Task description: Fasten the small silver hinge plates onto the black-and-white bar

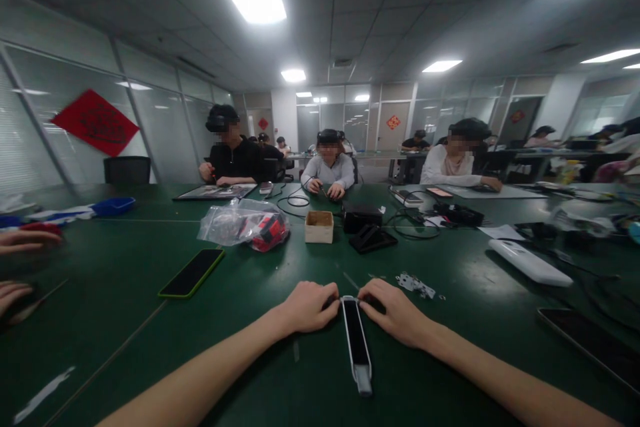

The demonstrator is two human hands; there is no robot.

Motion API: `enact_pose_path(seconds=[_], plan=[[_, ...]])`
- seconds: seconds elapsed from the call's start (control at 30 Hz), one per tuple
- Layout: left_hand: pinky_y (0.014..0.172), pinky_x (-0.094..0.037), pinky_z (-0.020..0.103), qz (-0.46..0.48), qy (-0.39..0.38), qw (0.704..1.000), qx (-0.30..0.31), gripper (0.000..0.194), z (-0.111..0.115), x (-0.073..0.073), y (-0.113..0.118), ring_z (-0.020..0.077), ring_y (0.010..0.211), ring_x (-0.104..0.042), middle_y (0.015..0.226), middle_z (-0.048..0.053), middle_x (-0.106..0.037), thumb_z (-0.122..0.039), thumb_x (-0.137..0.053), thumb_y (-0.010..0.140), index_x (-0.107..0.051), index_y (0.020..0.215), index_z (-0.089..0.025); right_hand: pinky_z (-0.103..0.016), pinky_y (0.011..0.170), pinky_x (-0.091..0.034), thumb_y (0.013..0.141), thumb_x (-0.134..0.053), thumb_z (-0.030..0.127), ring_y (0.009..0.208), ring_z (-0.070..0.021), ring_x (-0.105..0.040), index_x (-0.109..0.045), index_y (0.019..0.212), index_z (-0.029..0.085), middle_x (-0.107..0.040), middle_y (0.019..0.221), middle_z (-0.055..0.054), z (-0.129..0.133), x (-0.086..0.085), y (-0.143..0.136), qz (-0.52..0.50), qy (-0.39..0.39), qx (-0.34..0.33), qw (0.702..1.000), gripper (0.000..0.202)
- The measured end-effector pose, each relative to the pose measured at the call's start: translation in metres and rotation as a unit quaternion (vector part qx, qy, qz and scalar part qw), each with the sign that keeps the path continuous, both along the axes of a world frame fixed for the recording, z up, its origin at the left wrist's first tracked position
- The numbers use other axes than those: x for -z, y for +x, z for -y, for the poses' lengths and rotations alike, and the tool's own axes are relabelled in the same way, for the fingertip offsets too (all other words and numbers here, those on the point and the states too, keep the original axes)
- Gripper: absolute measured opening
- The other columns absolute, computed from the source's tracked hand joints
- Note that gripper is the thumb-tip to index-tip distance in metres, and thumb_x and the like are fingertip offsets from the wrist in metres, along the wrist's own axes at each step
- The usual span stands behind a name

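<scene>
Basically, the slim black-and-white gadget [357,337] sits nearer the wearer than the little box [319,235], pointing lengthwise roughly boxward, with left hand [310,307] and right hand [395,310] equally close, curled at its box-side end, can't tell if gripping.

Left hand [311,305] and right hand [395,310] at a slim white-edged device [357,340].

Their fingertips seem to touch its far end; beyond the device sits an open box [319,233], with a green-edged phone [193,273] to its left and small scraps [416,285] to its right.
</scene>
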State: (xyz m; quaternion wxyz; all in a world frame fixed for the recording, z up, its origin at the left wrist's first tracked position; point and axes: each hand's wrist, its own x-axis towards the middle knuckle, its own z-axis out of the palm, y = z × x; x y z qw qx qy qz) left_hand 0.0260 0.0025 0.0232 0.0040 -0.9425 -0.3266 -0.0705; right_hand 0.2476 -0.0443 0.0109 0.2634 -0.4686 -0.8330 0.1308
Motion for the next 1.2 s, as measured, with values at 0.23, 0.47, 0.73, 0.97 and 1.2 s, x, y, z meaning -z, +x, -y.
enact_pose_path(seconds=[0.23, 0.47, 0.73, 0.97, 1.2], plan=[[0.061, -0.044, 0.026, 0.002, 0.013, 1.0, -0.001, 0.016, 0.001, 0.0, 0.0, 0.0196, 0.068, -0.064, 0.076, 0.001, -0.066, -0.032, -0.04, 0.092, -0.052, 0.096, -0.023, -0.033, 0.077, -0.047, 0.091, -0.044, 0.029, 0.086, -0.0186, -0.055, -0.061, 0.095, 0.02, -0.06, 0.094, -0.006, -0.001, 0.001, -0.001, 0.005, 0.003, 0.0, 1.0, 0.02], [0.062, -0.045, 0.027, 0.007, 0.008, 1.0, 0.004, 0.018, 0.001, 0.0, 0.0, 0.0205, 0.069, -0.064, 0.076, 0.002, -0.066, -0.033, -0.039, 0.092, -0.053, 0.096, -0.023, -0.034, 0.08, -0.046, 0.094, -0.039, 0.031, 0.089, -0.0187, -0.055, -0.063, 0.098, 0.019, -0.06, 0.097, -0.007, -0.002, 0.005, 0.001, 0.025, 0.018, 0.002, 1.0, 0.027], [0.06, -0.043, 0.024, 0.01, -0.018, 1.0, 0.005, 0.016, 0.001, -0.003, 0.001, 0.0176, 0.065, -0.062, 0.073, 0.0, -0.064, -0.032, -0.04, 0.092, -0.052, 0.093, -0.022, -0.033, 0.08, -0.046, 0.093, -0.041, 0.034, 0.09, -0.0184, -0.056, -0.062, 0.101, 0.017, -0.061, 0.099, -0.008, -0.006, -0.008, 0.009, 0.042, 0.042, 0.027, 0.998, 0.028], [0.059, -0.041, 0.024, 0.016, -0.019, 1.0, 0.007, 0.02, -0.002, -0.001, 0.002, 0.0168, 0.063, -0.06, 0.069, 0.0, -0.061, -0.033, -0.037, 0.093, -0.053, 0.095, -0.021, -0.028, 0.067, -0.042, 0.085, -0.048, 0.027, 0.077, -0.0193, -0.059, -0.065, 0.085, 0.017, -0.066, 0.085, -0.007, -0.027, -0.073, 0.078, 0.187, -0.012, 0.14, 0.972, 0.019], [0.058, -0.039, 0.024, 0.028, -0.026, 0.999, 0.02, 0.021, -0.004, 0.0, 0.001, 0.0161, 0.062, -0.058, 0.07, 0.0, -0.061, -0.034, -0.036, 0.094, -0.053, 0.095, -0.021, -0.026, 0.058, -0.042, 0.067, -0.063, 0.015, 0.076, -0.0211, -0.063, -0.068, 0.075, 0.018, -0.068, 0.081, -0.005, -0.025, -0.079, 0.121, 0.277, -0.249, 0.21, 0.904, 0.01]])
